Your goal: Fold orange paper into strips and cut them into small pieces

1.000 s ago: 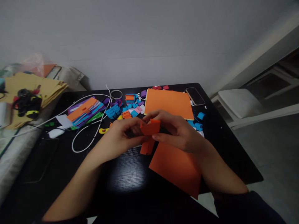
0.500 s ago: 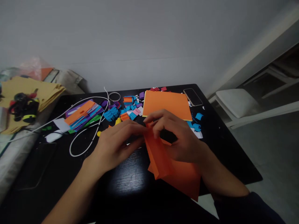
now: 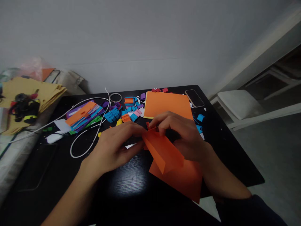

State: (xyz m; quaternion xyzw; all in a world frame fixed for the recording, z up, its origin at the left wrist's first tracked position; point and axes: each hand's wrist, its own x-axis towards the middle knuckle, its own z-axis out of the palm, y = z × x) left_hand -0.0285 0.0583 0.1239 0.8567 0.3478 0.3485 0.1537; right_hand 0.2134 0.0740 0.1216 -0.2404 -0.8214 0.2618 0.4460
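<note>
A folded piece of orange paper point(image 3: 162, 150) is held between both hands above the black table. My left hand point(image 3: 117, 146) pinches its upper left end between thumb and fingers. My right hand point(image 3: 181, 133) is closed on the upper edge from the right, its thumb partly hidden. Under the folded piece, a flat orange sheet point(image 3: 181, 182) lies near the table's front edge. Behind my right hand is a stack of orange sheets point(image 3: 168, 105) with a yellow edge showing. Small orange folded strips point(image 3: 147, 125) stand just beyond the fingertips.
Blue folded pieces point(image 3: 112, 115) and a coloured paper pile point(image 3: 83, 116) lie left of centre. A white cable point(image 3: 72, 153) loops around there. A phone point(image 3: 194, 98) sits at the back right. Brown envelopes point(image 3: 50, 92) are at far left, a white stool point(image 3: 237, 102) at right.
The folded orange paper has opened wider, its lower end swinging up and to the right. My right hand has shifted slightly right; my left hand has barely moved.
</note>
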